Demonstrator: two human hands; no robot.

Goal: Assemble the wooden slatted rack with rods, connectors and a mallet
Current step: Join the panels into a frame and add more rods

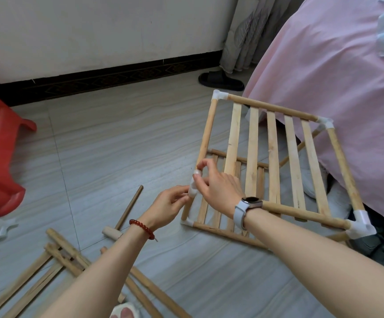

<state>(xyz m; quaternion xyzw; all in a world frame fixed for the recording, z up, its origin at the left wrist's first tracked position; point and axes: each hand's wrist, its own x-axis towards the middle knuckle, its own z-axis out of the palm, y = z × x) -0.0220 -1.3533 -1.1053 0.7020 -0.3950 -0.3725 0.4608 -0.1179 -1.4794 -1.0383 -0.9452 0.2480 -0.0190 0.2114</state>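
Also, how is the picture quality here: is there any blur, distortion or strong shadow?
Head view: soft even daylight, no hard shadows; wide-angle lens bends the skirting board and stretches the forearms at the frame's edge; both hands, left hand and right hand, at the white connector look slightly soft; faint sheen on the floor tiles.

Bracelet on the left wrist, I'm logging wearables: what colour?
Red beads, in the head view: bracelet.
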